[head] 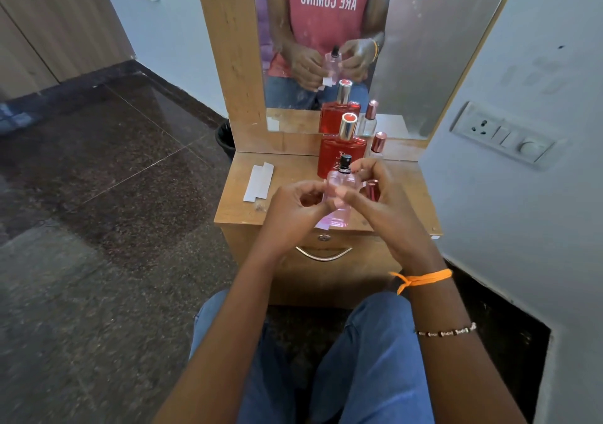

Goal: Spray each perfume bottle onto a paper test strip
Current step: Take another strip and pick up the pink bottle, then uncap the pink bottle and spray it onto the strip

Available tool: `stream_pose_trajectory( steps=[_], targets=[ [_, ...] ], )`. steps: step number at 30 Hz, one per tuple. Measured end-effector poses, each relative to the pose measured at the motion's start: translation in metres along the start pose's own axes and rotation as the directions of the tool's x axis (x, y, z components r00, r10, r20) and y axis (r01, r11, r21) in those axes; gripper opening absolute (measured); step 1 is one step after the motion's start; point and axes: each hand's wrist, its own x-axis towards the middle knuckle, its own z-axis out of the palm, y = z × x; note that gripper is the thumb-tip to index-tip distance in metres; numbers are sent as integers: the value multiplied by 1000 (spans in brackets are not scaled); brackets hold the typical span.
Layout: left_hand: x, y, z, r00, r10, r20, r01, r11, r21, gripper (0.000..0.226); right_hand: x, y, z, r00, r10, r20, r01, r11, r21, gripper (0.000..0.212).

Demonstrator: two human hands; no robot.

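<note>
Both hands (326, 201) holding pink bottle (339, 195), upright, nozzle up

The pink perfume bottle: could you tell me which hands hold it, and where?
Both hands, left hand and right hand, grip the pink perfume bottle around its body.

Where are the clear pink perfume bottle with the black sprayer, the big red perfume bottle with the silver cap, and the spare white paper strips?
clear pink perfume bottle (339, 195): head view, on its glass body
big red perfume bottle (339, 151): head view, on its red shoulder
spare white paper strips (259, 182): head view, mid-stack
</note>
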Motion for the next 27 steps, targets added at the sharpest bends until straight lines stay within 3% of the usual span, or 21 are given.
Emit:
stream_pose_trajectory(
  steps=[4,9,15,18,22,27],
  targets=[
    [-1,4,-1,1000,22,11,-22,1000,-6,26,-3,4,10,995,-65,-74,70,996,60,33],
    [-1,10,-3,1000,9,10,-8,999,-35,32,-3,7,12,978,-120,-173,132,989,61,24],
    [-1,10,-2,985,-22,-171,21,1000,-3,16,1,9,4,884,-230,-407,178,971,-160,29],
    [0,8,-1,975,-46,-216,43,999,-19,16,4,14,0,886,-310,-346,192,923,-334,40],
    [0,10,1,986,-118,-118,102,986,-132,32,9,27,-4,909,-397,-124,283,808,-517,47],
    [1,12,3,976,-211,-44,196,953,-231,40,11,32,-6,883,-468,44,354,600,-718,49]
  ],
)
